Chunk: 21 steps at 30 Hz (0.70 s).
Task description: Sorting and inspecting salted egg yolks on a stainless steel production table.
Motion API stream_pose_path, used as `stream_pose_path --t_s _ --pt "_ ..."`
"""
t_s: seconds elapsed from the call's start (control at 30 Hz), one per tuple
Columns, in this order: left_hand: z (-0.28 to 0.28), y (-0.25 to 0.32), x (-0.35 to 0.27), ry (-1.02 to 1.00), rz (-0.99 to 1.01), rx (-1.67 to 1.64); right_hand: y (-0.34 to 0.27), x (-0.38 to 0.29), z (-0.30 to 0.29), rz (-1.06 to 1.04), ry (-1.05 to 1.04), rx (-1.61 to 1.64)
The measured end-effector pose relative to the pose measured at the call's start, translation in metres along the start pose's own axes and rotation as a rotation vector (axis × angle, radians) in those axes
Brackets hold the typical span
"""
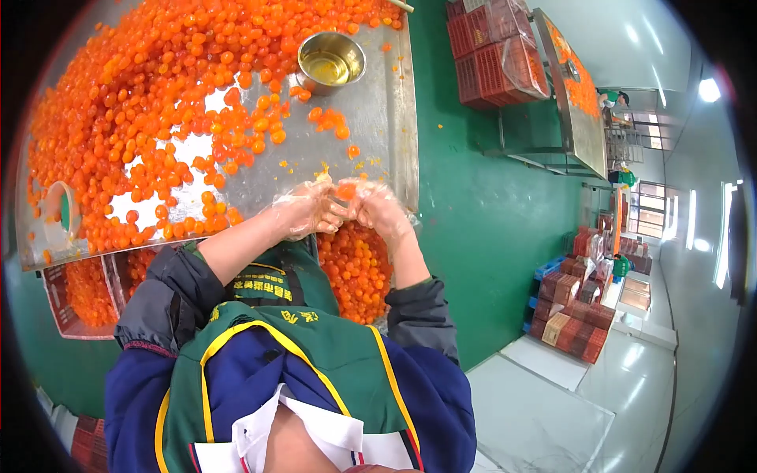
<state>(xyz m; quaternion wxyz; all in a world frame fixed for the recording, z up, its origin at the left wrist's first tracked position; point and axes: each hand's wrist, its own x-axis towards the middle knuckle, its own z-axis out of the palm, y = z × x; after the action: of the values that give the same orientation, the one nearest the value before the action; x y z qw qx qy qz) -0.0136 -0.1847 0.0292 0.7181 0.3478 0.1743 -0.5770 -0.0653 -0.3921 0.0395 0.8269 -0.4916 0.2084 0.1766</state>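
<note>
My right hand [375, 207], in a thin clear plastic glove, pinches an orange egg yolk [346, 191] between its fingertips. Close against it on the left is my left hand [310, 208], also gloved, fingers curled; whether it grips anything is hard to see. Both hands are over the near edge of a stainless steel table [366, 124]. A large heap of orange yolks [148, 77] covers the table's left and far parts. Beyond my hands stands a metal bowl [331, 64] holding yellowish liquid. Below them is a container of yolks [358, 266], its walls mostly hidden.
A whitish ring-shaped object [61, 210] is at the table's left corner. Under that side sits a red crate [77, 319] with yolks. Across the green floor [485, 236] are stacked red crates [497, 59], another yolk-covered table [582, 142], piled boxes [571, 313] and several people farther off.
</note>
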Motion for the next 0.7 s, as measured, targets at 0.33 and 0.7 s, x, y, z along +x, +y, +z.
stream_pose_path --t_s 0.33,0.7 --pt "-0.004 -0.004 0.014 -0.054 0.315 0.738 0.000 0.108 -0.017 -0.711 0.347 -1.697" --pt "-0.023 0.152 0.063 0.590 0.462 1.310 -0.011 0.161 0.020 -0.984 0.384 -1.688"
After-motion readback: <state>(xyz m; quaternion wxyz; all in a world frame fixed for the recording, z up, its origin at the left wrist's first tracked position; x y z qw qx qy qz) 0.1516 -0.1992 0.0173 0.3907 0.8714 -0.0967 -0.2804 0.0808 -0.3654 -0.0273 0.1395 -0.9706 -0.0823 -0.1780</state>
